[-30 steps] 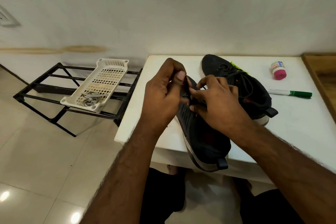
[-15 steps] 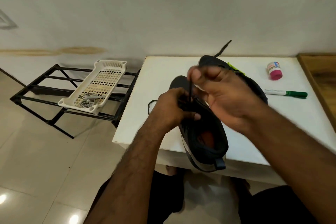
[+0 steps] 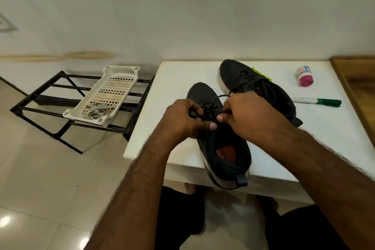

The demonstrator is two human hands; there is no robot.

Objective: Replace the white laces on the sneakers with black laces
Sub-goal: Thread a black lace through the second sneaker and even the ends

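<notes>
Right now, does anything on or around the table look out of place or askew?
One thing: the near sneaker sticks out past the table front edge, its heel hanging in the air. Both hands hold its black lace. A white basket lies slanted across the black rack.

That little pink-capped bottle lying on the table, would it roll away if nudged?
Probably: the pink-capped bottle looks round and lies on its side on the smooth white table. It seems small, so likely light. Nothing touches it; the green marker lies apart, nearer the person.
</notes>
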